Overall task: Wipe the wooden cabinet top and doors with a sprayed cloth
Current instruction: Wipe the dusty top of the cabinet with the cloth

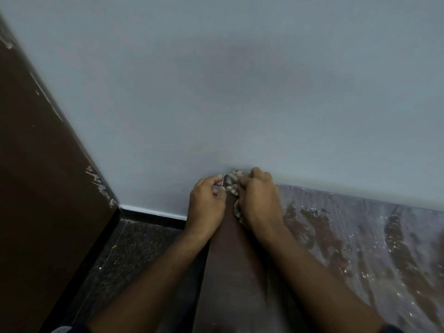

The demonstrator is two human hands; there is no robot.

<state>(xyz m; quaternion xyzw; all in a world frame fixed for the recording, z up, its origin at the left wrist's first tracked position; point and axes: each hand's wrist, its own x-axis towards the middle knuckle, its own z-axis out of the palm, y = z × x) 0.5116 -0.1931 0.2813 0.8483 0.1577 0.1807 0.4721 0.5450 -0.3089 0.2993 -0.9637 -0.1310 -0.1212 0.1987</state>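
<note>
1. Gripping the cloth (234,188), the right hand (260,200) has its fingers curled over the bunched, patterned fabric at the far left corner of the cabinet top (360,236), right where the top meets the wall (216,92).
2. The left hand (207,203) sits just beside it, fingers curled, pinching what looks like the cloth's edge or a thin strip at the corner; which of the two is too small to tell.
3. The cloth lies between the hands, under and ahead of the right one, which is the hand carrying it.
4. The cabinet top stretches away to the right of the hands, its long axis running along the wall. It shows pale smears and specks, so most of it looks unwiped.
5. The cabinet's dark side panel (228,272) drops below the hands toward the floor (132,248).
6. Judged from this, the coming stroke runs rightward along the wall edge, led by the right hand.
</note>
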